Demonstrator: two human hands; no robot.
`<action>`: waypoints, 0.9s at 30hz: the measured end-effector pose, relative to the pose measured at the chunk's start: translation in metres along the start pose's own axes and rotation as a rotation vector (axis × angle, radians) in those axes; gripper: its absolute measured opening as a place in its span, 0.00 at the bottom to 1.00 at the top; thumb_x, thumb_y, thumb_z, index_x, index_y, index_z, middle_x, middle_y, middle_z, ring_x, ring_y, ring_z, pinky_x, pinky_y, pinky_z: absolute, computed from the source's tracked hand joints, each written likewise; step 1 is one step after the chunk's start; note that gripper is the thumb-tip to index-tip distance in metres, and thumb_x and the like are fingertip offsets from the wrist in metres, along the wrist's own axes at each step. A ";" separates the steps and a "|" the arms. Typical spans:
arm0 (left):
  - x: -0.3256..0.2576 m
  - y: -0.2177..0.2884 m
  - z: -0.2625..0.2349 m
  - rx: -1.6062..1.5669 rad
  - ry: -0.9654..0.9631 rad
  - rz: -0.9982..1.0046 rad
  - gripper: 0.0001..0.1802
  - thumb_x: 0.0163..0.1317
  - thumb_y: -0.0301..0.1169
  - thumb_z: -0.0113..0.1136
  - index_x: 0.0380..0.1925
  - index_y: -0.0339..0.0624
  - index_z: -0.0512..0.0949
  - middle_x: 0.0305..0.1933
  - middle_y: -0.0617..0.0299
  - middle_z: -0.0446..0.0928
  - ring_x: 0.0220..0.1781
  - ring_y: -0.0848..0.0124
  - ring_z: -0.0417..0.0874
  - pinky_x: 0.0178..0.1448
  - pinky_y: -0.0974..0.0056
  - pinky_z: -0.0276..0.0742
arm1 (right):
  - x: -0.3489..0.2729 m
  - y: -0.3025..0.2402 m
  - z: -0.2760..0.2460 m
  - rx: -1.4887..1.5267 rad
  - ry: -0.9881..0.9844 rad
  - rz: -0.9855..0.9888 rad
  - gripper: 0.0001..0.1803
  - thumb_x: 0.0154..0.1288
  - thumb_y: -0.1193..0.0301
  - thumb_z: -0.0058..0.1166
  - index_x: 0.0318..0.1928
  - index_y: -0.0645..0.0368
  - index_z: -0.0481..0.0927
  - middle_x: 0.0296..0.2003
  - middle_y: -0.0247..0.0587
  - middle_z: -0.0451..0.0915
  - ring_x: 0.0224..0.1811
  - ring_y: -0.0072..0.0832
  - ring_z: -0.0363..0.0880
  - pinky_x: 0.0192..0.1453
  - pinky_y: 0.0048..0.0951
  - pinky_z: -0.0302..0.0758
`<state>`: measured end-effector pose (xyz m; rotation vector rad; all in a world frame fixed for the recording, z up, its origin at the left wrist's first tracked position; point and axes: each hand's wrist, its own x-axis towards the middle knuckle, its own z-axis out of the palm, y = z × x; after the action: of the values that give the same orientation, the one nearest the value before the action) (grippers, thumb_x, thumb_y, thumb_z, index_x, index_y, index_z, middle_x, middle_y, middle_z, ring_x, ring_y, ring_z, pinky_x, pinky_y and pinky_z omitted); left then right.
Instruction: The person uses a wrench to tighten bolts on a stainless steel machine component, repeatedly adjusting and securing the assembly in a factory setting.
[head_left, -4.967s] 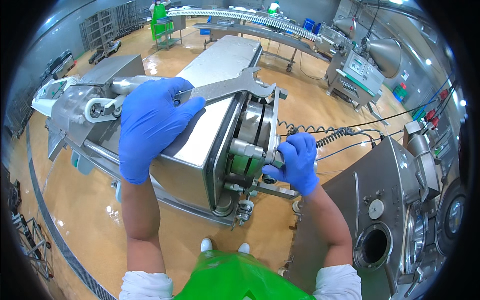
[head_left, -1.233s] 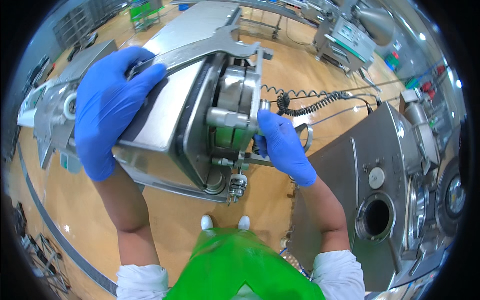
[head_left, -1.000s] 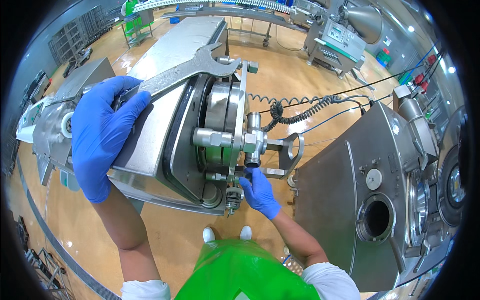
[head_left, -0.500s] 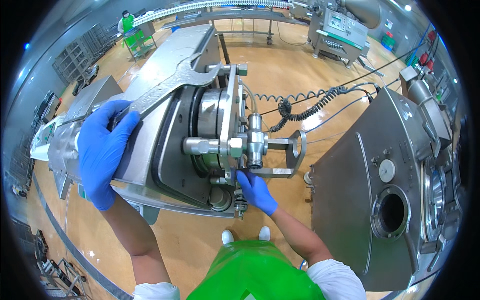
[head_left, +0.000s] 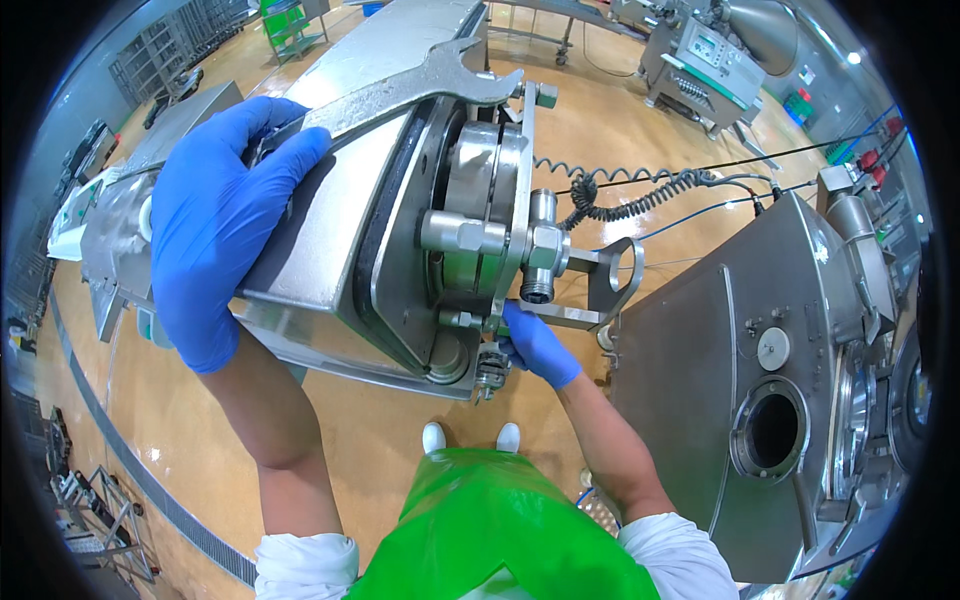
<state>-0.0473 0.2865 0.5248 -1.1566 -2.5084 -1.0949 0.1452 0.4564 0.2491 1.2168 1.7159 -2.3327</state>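
My left hand point(head_left: 212, 230), in a blue glove, is closed round the handle end of a large open-ended wrench point(head_left: 395, 92). The wrench lies along the top of a boxy steel machine point(head_left: 300, 245), its jaw beside the upper bolt point(head_left: 545, 95) of the end plate. My right hand point(head_left: 540, 345), gloved too, reaches under a threaded pipe fitting point(head_left: 541, 248) to the lower edge of the end plate point(head_left: 515, 210). Its fingers are curled and partly hidden behind the plate, near a lower nut point(head_left: 460, 319); what they grip cannot be made out.
A steel bracket point(head_left: 615, 290) juts out right of the fitting. Further right stands a large steel cabinet point(head_left: 680, 370) with a round port. Coiled black cable point(head_left: 640, 195) and hoses run across behind. A floor drain point(head_left: 190, 525) curves along the left.
The view has shifted, so the machine appears higher and further right. My right hand's fingers have curled further in behind the plate. My left hand keeps its hold on the wrench.
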 end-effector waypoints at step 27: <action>0.001 -0.005 -0.001 0.133 0.074 0.147 0.16 0.57 0.37 0.64 0.42 0.40 0.81 0.35 0.61 0.82 0.37 0.76 0.80 0.46 0.69 0.74 | 0.029 0.036 -0.008 -0.589 0.216 -0.878 0.15 0.66 0.58 0.44 0.32 0.57 0.73 0.19 0.45 0.72 0.20 0.39 0.72 0.24 0.35 0.68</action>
<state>-0.0516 0.2840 0.5226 -1.2181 -2.3581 -0.9024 0.1441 0.4606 0.2027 0.6829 3.1802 -1.6841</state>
